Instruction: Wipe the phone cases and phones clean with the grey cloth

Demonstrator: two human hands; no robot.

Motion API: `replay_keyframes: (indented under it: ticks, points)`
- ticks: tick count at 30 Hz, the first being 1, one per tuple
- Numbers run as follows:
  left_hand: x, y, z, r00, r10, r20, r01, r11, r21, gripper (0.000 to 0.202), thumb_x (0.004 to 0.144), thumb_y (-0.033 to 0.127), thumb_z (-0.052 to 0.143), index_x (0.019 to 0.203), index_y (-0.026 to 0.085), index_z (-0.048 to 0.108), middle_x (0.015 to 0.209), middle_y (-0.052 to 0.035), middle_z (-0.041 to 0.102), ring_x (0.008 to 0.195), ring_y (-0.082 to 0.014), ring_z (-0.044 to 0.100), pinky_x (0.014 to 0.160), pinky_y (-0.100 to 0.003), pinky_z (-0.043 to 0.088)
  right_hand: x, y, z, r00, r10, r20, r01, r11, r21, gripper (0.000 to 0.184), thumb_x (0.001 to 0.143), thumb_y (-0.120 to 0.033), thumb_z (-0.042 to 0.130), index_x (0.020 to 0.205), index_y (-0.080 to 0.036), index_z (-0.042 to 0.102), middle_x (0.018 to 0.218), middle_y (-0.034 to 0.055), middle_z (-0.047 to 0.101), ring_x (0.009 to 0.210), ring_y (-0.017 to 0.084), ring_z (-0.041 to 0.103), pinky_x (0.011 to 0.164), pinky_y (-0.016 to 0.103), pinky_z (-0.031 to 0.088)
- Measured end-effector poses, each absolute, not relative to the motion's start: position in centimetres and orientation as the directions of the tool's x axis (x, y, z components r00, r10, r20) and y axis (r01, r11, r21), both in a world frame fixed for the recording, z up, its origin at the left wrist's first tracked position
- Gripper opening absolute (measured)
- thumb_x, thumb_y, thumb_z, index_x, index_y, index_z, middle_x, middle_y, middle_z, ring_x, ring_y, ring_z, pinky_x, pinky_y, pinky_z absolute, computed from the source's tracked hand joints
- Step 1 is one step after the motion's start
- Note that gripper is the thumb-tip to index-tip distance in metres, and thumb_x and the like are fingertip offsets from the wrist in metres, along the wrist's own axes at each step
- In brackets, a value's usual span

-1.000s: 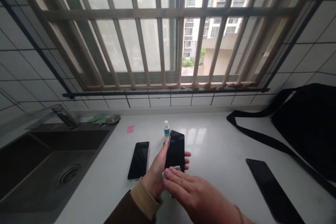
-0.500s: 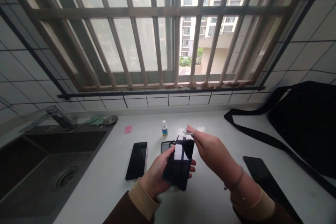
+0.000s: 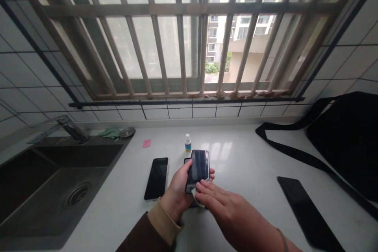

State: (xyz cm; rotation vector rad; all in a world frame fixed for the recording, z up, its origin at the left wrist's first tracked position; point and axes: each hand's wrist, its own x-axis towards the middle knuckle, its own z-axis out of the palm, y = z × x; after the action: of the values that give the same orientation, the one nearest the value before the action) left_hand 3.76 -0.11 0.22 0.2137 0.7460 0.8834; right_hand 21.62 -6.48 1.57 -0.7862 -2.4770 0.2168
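My left hand [image 3: 176,193] grips a black phone [image 3: 198,167] by its edges, screen up, above the white counter [image 3: 245,173]. My right hand [image 3: 227,212] presses a small white wipe [image 3: 195,195] against the lower end of that screen with its fingers laid flat and together. A small white spray bottle [image 3: 188,142] stands just behind the phone. Another dark phone [image 3: 157,173] lies flat on the counter to the left of my left hand.
A dark sink [image 3: 50,189] with a tap [image 3: 71,128] fills the left side. A long black slab [image 3: 308,212] lies on the counter at right, beside a black bag [image 3: 348,138] with a strap. A pink note [image 3: 147,143] and green cloth [image 3: 110,132] sit near the wall.
My right hand, which had reached out over the counter behind the phone half a second ago, has come back and pressed the wipe onto the phone's lower end. The phone is held more upright.
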Motion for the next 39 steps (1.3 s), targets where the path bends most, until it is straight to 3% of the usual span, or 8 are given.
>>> replay_keyframes:
  ticks: [3,7,11,15,19,23,34,39]
  points:
    - [3.6,0.0,0.6,0.345,0.809,-0.475,-0.654,0.570,0.496,0.056,0.108,0.046,0.045,0.122,-0.002,0.070,0.103,-0.0259,0.080,0.079,-0.0258,0.078,0.078,-0.035,0.062,21.5,-7.8,1.6,-0.711,0.540,0.451,0.412,0.839,-0.356,0.050,0.095,0.001,0.055,0.141,-0.015,0.066,0.146,0.0149,0.068,0.140,0.026,0.062,0.121,0.038,0.048]
    - [3.6,0.1,0.9,0.347,0.814,-0.466,-0.662,0.564,0.493,0.059,0.108,0.048,0.046,0.123,-0.005,0.068,0.109,-0.0291,0.078,0.086,-0.0286,0.079,0.085,-0.039,0.062,22.8,-8.2,3.2,-0.653,0.674,0.345,0.288,0.643,-0.710,0.040,0.104,-0.014,0.055,0.139,-0.028,0.068,0.122,0.0042,0.082,0.105,0.018,0.081,0.096,0.025,0.064]
    - [3.3,-0.4,1.3,0.495,0.743,-0.451,-0.548,0.669,0.502,0.063,0.106,0.054,0.047,0.119,-0.003,0.071,0.104,-0.0270,0.079,0.081,-0.0288,0.078,0.080,-0.038,0.061,25.9,-6.0,5.6,-0.256,0.938,0.233,0.340,0.312,-0.887,0.033,0.109,-0.038,0.051,0.125,-0.025,0.077,0.122,0.0081,0.081,0.110,0.025,0.078,0.097,0.036,0.064]
    - [2.8,-1.5,2.0,0.703,0.566,-0.430,-0.341,0.799,0.495,0.068,0.104,0.060,0.047,0.120,-0.001,0.072,0.103,-0.0274,0.078,0.080,-0.0306,0.078,0.079,-0.040,0.060,27.6,-1.8,6.1,0.174,0.947,0.271,0.412,0.180,-0.893,0.042,0.106,-0.051,0.054,0.127,-0.023,0.076,0.126,0.0105,0.078,0.115,0.030,0.073,0.104,0.047,0.057]
    - [2.5,-2.0,2.3,0.795,0.432,-0.426,-0.207,0.853,0.479,0.068,0.104,0.061,0.047,0.123,0.000,0.070,0.101,-0.0271,0.078,0.082,-0.0311,0.079,0.077,-0.038,0.060,26.1,1.5,5.2,-0.089,0.982,0.168,0.175,0.182,-0.968,0.044,0.104,-0.051,0.057,0.128,-0.020,0.077,0.121,0.0109,0.079,0.111,0.027,0.073,0.101,0.043,0.057]
    - [2.6,-1.6,1.9,0.730,0.508,-0.457,-0.250,0.822,0.512,0.058,0.106,0.053,0.048,0.122,0.002,0.068,0.095,-0.0253,0.079,0.074,-0.0277,0.079,0.070,-0.032,0.058,24.2,2.2,3.8,-0.299,0.952,0.068,-0.003,0.071,-0.997,0.043,0.104,-0.051,0.058,0.125,-0.019,0.078,0.124,0.0115,0.079,0.111,0.026,0.072,0.101,0.039,0.055]
    - [3.1,-1.0,1.2,0.637,0.587,-0.500,-0.312,0.789,0.529,0.054,0.109,0.043,0.039,0.117,-0.001,0.068,0.089,-0.0245,0.079,0.073,-0.0271,0.079,0.073,-0.033,0.061,24.0,4.1,-0.4,0.085,0.996,-0.038,-0.197,-0.021,-0.980,0.051,0.080,-0.061,0.081,0.107,-0.018,0.083,0.104,0.0094,0.081,0.097,0.027,0.071,0.092,0.040,0.054]
    - [3.3,-1.1,1.7,0.579,0.627,-0.522,-0.348,0.768,0.538,0.054,0.109,0.045,0.041,0.119,0.000,0.067,0.090,-0.0243,0.079,0.069,-0.0253,0.078,0.067,-0.030,0.060,23.4,3.2,0.1,-0.228,0.972,-0.053,-0.281,-0.118,-0.952,0.044,0.089,-0.054,0.077,0.115,-0.019,0.083,0.113,0.0106,0.080,0.100,0.026,0.071,0.091,0.038,0.056]
